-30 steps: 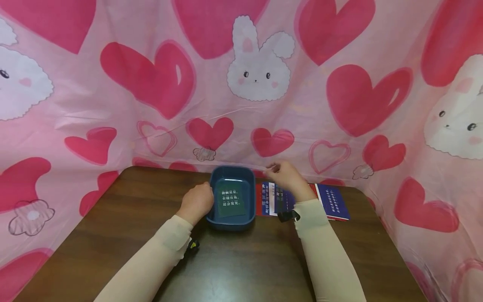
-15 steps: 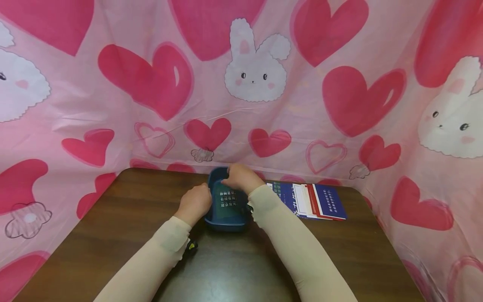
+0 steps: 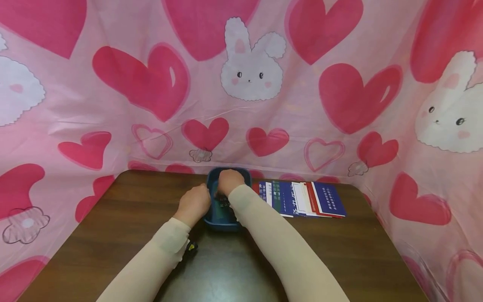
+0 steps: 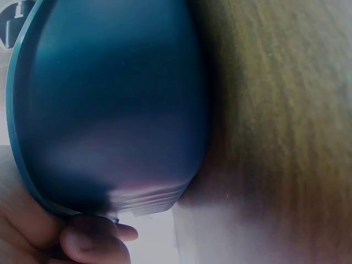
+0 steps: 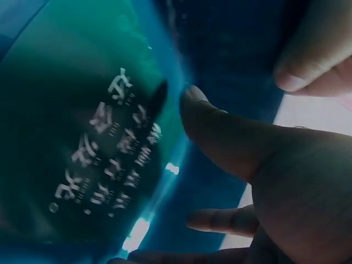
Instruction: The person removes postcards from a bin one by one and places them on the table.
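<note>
A dark blue plastic tub (image 3: 223, 218) stands at the far middle of the brown table (image 3: 113, 235). My left hand (image 3: 194, 203) grips its left rim. In the left wrist view, my fingertips (image 4: 93, 245) curl under the rim of the tub (image 4: 110, 110). My right hand (image 3: 229, 180) reaches down into the tub's far end. A green card (image 5: 82, 143) with white print lies inside. My right thumb (image 5: 231, 137) hovers at the card's edge with the fingers spread apart, and nothing shows pinched between them.
A fanned row of red, white, green and blue cards (image 3: 302, 199) lies on the table right of the tub. A pink cloth (image 3: 245, 84) with hearts and rabbits hangs close behind and to both sides.
My right hand has moved left from above the card row, over the tub and down into it. The left hand has stayed on the tub's rim.
</note>
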`<state>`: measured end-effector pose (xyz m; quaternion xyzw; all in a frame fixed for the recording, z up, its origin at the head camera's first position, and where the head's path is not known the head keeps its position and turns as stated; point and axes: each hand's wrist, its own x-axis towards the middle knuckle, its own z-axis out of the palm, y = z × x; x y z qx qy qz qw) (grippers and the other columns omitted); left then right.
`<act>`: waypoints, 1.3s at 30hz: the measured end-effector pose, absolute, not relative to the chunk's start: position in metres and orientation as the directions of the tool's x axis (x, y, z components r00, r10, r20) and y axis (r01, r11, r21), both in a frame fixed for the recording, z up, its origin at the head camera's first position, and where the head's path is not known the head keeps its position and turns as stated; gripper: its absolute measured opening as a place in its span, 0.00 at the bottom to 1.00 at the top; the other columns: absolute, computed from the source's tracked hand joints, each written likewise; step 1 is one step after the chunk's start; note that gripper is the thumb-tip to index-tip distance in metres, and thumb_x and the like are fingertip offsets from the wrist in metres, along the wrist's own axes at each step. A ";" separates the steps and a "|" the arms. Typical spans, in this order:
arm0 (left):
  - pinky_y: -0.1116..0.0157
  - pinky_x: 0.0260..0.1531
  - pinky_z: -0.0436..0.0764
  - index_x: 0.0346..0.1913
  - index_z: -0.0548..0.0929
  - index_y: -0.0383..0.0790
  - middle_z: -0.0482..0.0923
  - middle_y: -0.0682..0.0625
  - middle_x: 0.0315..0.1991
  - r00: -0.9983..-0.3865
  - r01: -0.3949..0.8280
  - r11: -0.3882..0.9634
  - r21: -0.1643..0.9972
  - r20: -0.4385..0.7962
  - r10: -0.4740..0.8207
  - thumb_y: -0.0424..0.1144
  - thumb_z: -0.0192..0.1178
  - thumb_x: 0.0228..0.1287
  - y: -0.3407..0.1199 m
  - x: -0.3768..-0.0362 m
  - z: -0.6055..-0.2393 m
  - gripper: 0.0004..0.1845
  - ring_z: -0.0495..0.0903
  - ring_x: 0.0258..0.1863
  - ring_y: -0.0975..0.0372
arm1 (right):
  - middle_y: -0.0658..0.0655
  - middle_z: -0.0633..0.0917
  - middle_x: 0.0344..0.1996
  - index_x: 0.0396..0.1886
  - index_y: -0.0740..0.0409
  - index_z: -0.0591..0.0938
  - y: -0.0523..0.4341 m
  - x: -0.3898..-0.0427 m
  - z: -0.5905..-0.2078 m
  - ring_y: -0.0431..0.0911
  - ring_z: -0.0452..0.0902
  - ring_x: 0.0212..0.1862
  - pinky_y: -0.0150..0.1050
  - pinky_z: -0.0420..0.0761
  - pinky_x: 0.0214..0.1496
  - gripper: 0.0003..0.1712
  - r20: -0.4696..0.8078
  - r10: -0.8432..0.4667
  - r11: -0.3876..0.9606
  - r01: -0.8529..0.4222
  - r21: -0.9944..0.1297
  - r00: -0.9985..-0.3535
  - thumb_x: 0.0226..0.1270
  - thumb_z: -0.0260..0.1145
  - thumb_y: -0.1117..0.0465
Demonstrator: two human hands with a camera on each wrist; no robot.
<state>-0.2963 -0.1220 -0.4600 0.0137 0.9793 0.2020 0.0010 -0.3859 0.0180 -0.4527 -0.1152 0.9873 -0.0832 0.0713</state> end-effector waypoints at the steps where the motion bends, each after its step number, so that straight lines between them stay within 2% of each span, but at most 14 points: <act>1: 0.38 0.40 0.95 0.53 0.87 0.31 0.91 0.34 0.41 -1.000 0.025 0.918 0.396 -0.001 0.027 0.41 0.51 0.88 -0.122 -0.296 -0.460 0.17 0.90 0.33 0.44 | 0.54 0.97 0.50 0.51 0.52 0.96 0.017 -0.383 -0.453 0.48 0.91 0.43 0.50 0.96 0.51 0.21 -0.121 -0.239 0.961 -0.217 -0.171 -0.964 0.66 0.85 0.45; 5: 0.38 0.40 0.95 0.54 0.87 0.31 0.91 0.35 0.41 -0.999 0.022 0.918 0.396 -0.013 0.029 0.41 0.52 0.88 -0.123 -0.297 -0.461 0.18 0.89 0.33 0.45 | 0.54 0.97 0.49 0.49 0.52 0.96 0.017 -0.394 -0.474 0.47 0.90 0.40 0.52 0.96 0.50 0.11 -0.095 -0.253 0.960 -0.238 -0.146 -0.963 0.77 0.75 0.53; 8: 0.38 0.40 0.95 0.54 0.87 0.31 0.91 0.35 0.41 -1.000 0.023 0.919 0.394 -0.009 0.029 0.42 0.52 0.87 -0.123 -0.297 -0.460 0.18 0.89 0.33 0.44 | 0.54 0.97 0.48 0.47 0.52 0.96 0.020 -0.402 -0.482 0.47 0.89 0.39 0.52 0.96 0.51 0.09 -0.091 -0.267 0.955 -0.251 -0.157 -0.959 0.75 0.76 0.54; 12: 0.39 0.39 0.95 0.55 0.87 0.31 0.91 0.36 0.41 -0.999 0.027 0.919 0.393 -0.013 0.035 0.41 0.52 0.87 -0.123 -0.298 -0.459 0.18 0.89 0.33 0.45 | 0.55 0.96 0.50 0.49 0.53 0.95 0.024 -0.400 -0.472 0.48 0.90 0.42 0.52 0.95 0.54 0.09 -0.156 -0.254 0.956 -0.224 -0.189 -0.955 0.75 0.76 0.56; 15: 0.40 0.39 0.95 0.55 0.86 0.31 0.90 0.36 0.40 -0.999 0.020 0.917 0.397 -0.027 0.034 0.41 0.52 0.88 -0.124 -0.299 -0.459 0.17 0.88 0.32 0.47 | 0.57 0.95 0.54 0.53 0.55 0.94 0.027 -0.397 -0.463 0.51 0.90 0.48 0.53 0.94 0.58 0.19 -0.217 -0.218 0.962 -0.172 -0.213 -0.952 0.67 0.85 0.52; 18: 0.40 0.39 0.95 0.55 0.86 0.31 0.90 0.36 0.40 -0.999 0.014 0.919 0.395 -0.034 0.030 0.42 0.52 0.88 -0.124 -0.299 -0.459 0.17 0.88 0.32 0.46 | 0.59 0.93 0.60 0.65 0.59 0.89 0.030 -0.395 -0.459 0.54 0.90 0.57 0.54 0.92 0.64 0.38 -0.254 -0.193 0.965 -0.137 -0.223 -0.948 0.58 0.91 0.49; 21: 0.39 0.41 0.95 0.56 0.86 0.30 0.91 0.34 0.43 -0.999 0.017 0.924 0.382 -0.026 0.029 0.41 0.51 0.88 -0.124 -0.300 -0.459 0.18 0.90 0.35 0.45 | 0.60 0.90 0.67 0.77 0.61 0.80 0.032 -0.395 -0.456 0.55 0.89 0.63 0.53 0.90 0.68 0.43 -0.241 -0.186 0.965 -0.130 -0.229 -0.953 0.66 0.85 0.52; 22: 0.39 0.41 0.95 0.56 0.86 0.30 0.92 0.34 0.44 -0.999 0.015 0.925 0.379 -0.027 0.027 0.42 0.51 0.88 -0.124 -0.300 -0.459 0.19 0.91 0.36 0.44 | 0.60 0.90 0.67 0.78 0.61 0.79 0.033 -0.394 -0.454 0.54 0.89 0.63 0.53 0.90 0.67 0.41 -0.223 -0.181 0.965 -0.129 -0.230 -0.958 0.69 0.82 0.53; 25: 0.40 0.41 0.95 0.57 0.86 0.30 0.91 0.35 0.44 -0.999 -0.002 0.923 0.384 -0.051 0.019 0.43 0.52 0.88 -0.123 -0.301 -0.459 0.19 0.90 0.35 0.45 | 0.59 0.91 0.64 0.74 0.60 0.80 0.036 -0.386 -0.441 0.53 0.89 0.57 0.52 0.91 0.64 0.34 -0.169 -0.157 0.959 -0.110 -0.261 -0.973 0.72 0.77 0.58; 28: 0.41 0.40 0.95 0.58 0.85 0.30 0.90 0.36 0.42 -0.997 -0.015 0.922 0.387 -0.072 0.014 0.43 0.53 0.88 -0.123 -0.301 -0.458 0.18 0.88 0.33 0.47 | 0.59 0.92 0.58 0.68 0.59 0.83 0.041 -0.379 -0.428 0.54 0.86 0.51 0.53 0.92 0.61 0.28 -0.115 -0.144 0.938 -0.098 -0.332 -0.983 0.70 0.78 0.61; 31: 0.40 0.40 0.95 0.57 0.86 0.30 0.91 0.36 0.42 -0.998 -0.012 0.924 0.382 -0.067 0.015 0.43 0.53 0.88 -0.123 -0.301 -0.458 0.18 0.88 0.34 0.46 | 0.60 0.92 0.55 0.65 0.60 0.85 0.053 -0.384 -0.427 0.55 0.85 0.49 0.53 0.92 0.60 0.27 -0.054 -0.168 0.899 -0.131 -0.417 -0.984 0.67 0.79 0.62; 34: 0.39 0.42 0.95 0.57 0.86 0.30 0.91 0.35 0.44 -0.998 -0.009 0.925 0.379 -0.056 0.014 0.42 0.52 0.89 -0.123 -0.301 -0.458 0.18 0.89 0.35 0.45 | 0.59 0.92 0.54 0.64 0.59 0.87 0.071 -0.398 -0.432 0.55 0.85 0.48 0.52 0.92 0.58 0.28 0.006 -0.194 0.858 -0.173 -0.483 -0.981 0.64 0.82 0.60; 38: 0.39 0.43 0.95 0.57 0.86 0.31 0.91 0.35 0.45 -0.999 -0.008 0.922 0.386 -0.052 0.013 0.42 0.51 0.88 -0.123 -0.300 -0.458 0.18 0.90 0.37 0.44 | 0.62 0.93 0.57 0.64 0.62 0.88 0.096 -0.395 -0.417 0.56 0.88 0.54 0.51 0.92 0.62 0.27 0.001 -0.156 0.776 -0.123 -0.618 -0.988 0.69 0.82 0.57; 39: 0.39 0.43 0.95 0.57 0.86 0.31 0.91 0.35 0.45 -0.999 -0.007 0.922 0.386 -0.050 0.014 0.41 0.50 0.88 -0.123 -0.300 -0.458 0.19 0.90 0.37 0.44 | 0.63 0.93 0.56 0.63 0.62 0.89 0.103 -0.394 -0.415 0.56 0.89 0.53 0.50 0.93 0.59 0.26 0.004 -0.141 0.745 -0.109 -0.658 -0.990 0.70 0.82 0.57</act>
